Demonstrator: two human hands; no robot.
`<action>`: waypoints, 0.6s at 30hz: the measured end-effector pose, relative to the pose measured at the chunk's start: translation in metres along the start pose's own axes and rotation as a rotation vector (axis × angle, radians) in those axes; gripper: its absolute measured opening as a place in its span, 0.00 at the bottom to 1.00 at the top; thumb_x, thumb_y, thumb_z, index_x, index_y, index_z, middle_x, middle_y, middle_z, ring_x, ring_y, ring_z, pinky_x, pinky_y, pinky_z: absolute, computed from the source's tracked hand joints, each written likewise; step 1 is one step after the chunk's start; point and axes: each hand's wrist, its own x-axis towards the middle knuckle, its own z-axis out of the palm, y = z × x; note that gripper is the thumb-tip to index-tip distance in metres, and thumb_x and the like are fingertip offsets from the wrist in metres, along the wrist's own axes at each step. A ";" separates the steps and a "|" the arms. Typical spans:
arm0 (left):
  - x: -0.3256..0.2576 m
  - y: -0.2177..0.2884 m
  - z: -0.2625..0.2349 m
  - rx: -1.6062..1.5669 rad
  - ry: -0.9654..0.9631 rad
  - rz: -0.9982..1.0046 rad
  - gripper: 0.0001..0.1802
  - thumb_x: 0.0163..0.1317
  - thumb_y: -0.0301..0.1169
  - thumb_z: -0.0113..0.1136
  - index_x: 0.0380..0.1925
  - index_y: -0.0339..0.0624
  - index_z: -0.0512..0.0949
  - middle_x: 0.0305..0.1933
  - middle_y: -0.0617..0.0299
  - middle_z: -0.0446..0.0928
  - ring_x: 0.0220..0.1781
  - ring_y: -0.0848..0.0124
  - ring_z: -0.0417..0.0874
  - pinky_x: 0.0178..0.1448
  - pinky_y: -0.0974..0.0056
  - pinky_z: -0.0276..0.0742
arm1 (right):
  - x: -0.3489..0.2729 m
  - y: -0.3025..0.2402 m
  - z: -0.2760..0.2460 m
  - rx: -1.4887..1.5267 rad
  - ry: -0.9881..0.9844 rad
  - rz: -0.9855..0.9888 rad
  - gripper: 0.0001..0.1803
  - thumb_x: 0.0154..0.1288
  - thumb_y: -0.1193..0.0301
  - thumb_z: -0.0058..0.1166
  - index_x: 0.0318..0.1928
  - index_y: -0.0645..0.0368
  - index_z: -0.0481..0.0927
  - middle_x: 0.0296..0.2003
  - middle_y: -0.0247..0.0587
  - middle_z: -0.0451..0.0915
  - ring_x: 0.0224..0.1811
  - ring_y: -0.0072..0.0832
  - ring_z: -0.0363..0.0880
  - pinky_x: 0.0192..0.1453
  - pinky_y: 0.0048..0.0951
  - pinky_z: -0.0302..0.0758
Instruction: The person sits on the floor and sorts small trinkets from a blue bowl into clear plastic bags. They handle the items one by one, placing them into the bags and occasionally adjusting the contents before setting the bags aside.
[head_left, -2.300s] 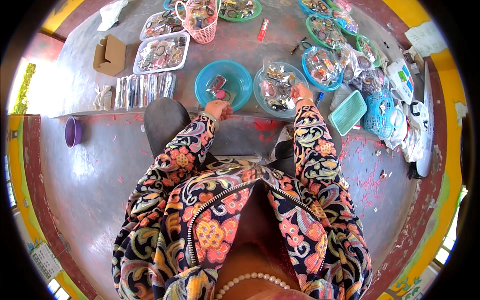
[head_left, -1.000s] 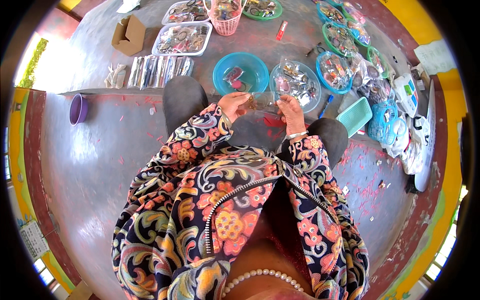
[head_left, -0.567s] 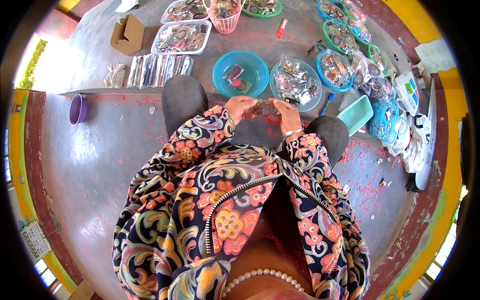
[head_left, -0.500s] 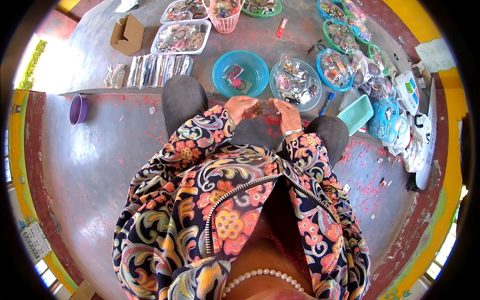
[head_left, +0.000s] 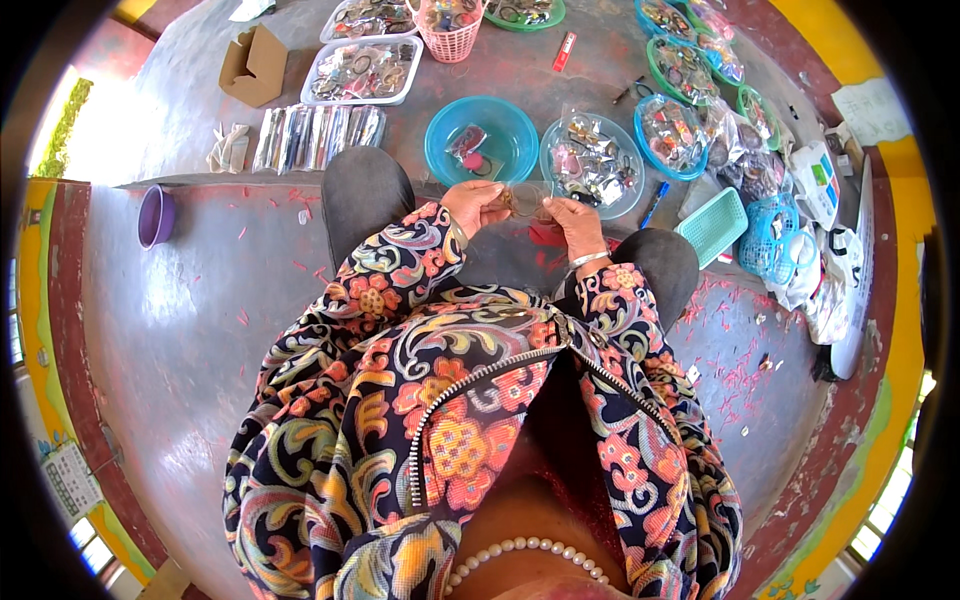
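A small clear plastic bag [head_left: 530, 198] is stretched between my two hands, just in front of the basins. My left hand [head_left: 471, 207] pinches its left end, where a small brown item [head_left: 507, 201] shows; whether that item is inside the bag I cannot tell. My right hand [head_left: 577, 224], with a bracelet at the wrist, is closed on the bag's right end. Beyond my hands stands a blue basin [head_left: 437, 128] holding a small packet [head_left: 467, 142] and a pink round piece [head_left: 475, 163]. To its right, a clear bowl [head_left: 630, 196] is heaped with bagged trinkets.
A row of flat clear packets [head_left: 318, 138] lies by my left knee, near a white tray [head_left: 412, 84] of trinkets and a cardboard box [head_left: 253, 68]. Filled baskets [head_left: 672, 170] crowd the right, beside a green basket [head_left: 712, 228] and blue pen [head_left: 655, 205]. A purple tub [head_left: 156, 218] stands left.
My left hand has shifted slightly left and up. My right hand's grip has changed a little, and the clear bag now shows more plainly between the hands.
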 end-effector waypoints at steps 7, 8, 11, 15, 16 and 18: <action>0.000 -0.002 0.002 -0.014 0.064 0.071 0.09 0.59 0.29 0.48 0.36 0.35 0.70 0.37 0.55 0.75 0.38 0.66 0.77 0.42 0.65 0.76 | 0.003 0.006 -0.005 -0.056 0.062 -0.037 0.09 0.54 0.71 0.54 0.29 0.67 0.78 0.21 0.36 0.77 0.21 0.19 0.73 0.27 0.18 0.70; 0.002 -0.004 -0.006 -0.010 0.071 0.122 0.09 0.59 0.29 0.48 0.36 0.35 0.70 0.36 0.55 0.75 0.38 0.65 0.77 0.42 0.65 0.76 | 0.003 0.005 -0.004 -0.068 0.082 -0.054 0.09 0.54 0.71 0.53 0.29 0.67 0.78 0.21 0.37 0.77 0.21 0.20 0.73 0.27 0.18 0.70; 0.007 0.016 -0.018 -0.123 0.184 0.174 0.10 0.59 0.29 0.47 0.36 0.33 0.70 0.36 0.54 0.75 0.37 0.64 0.77 0.42 0.65 0.76 | 0.005 -0.009 -0.022 -0.034 0.252 -0.019 0.08 0.56 0.71 0.51 0.29 0.65 0.77 0.23 0.39 0.78 0.22 0.21 0.75 0.27 0.18 0.70; 0.002 0.019 -0.013 -0.075 0.169 0.168 0.10 0.59 0.29 0.47 0.37 0.34 0.71 0.36 0.55 0.75 0.38 0.65 0.77 0.42 0.66 0.76 | 0.003 -0.009 -0.015 -0.044 0.162 -0.002 0.11 0.55 0.66 0.53 0.30 0.63 0.77 0.23 0.37 0.78 0.24 0.20 0.74 0.29 0.18 0.68; 0.003 0.015 -0.012 -0.074 0.154 0.155 0.10 0.59 0.30 0.47 0.37 0.34 0.71 0.36 0.56 0.75 0.38 0.66 0.77 0.42 0.66 0.76 | 0.002 -0.008 -0.009 -0.062 0.120 -0.015 0.12 0.55 0.65 0.54 0.30 0.63 0.77 0.24 0.37 0.78 0.24 0.20 0.74 0.29 0.18 0.68; 0.007 0.006 -0.013 -0.071 0.125 0.129 0.10 0.59 0.30 0.47 0.37 0.34 0.70 0.36 0.56 0.75 0.38 0.66 0.77 0.42 0.66 0.76 | 0.000 -0.005 0.001 -0.097 0.037 -0.041 0.14 0.54 0.63 0.55 0.31 0.63 0.77 0.25 0.37 0.78 0.25 0.19 0.74 0.30 0.17 0.68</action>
